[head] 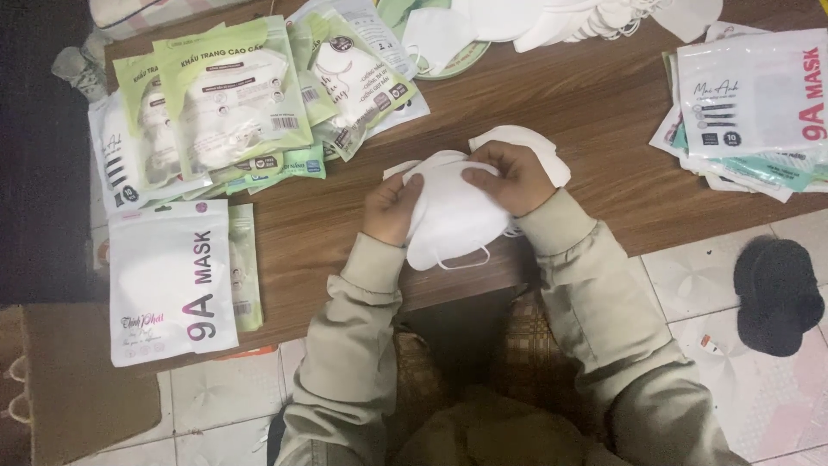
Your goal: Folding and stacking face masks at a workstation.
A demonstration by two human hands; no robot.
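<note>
White face masks (450, 216), small stack, held over the near edge of the tabletop (595, 112).
Left hand (390, 207) and right hand (511, 177) each grip closed on the stack; best squared evenly, ear loops tucked, before bagging among the printed pouches (226, 95).

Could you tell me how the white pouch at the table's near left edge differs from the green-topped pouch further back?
The white pouch lies alone, overhanging the table edge; the green-topped pouch tops an overlapping heap. The white pouch is opaque; the green-topped one has a clear window showing a mask. Both lie flat, untouched.
</note>
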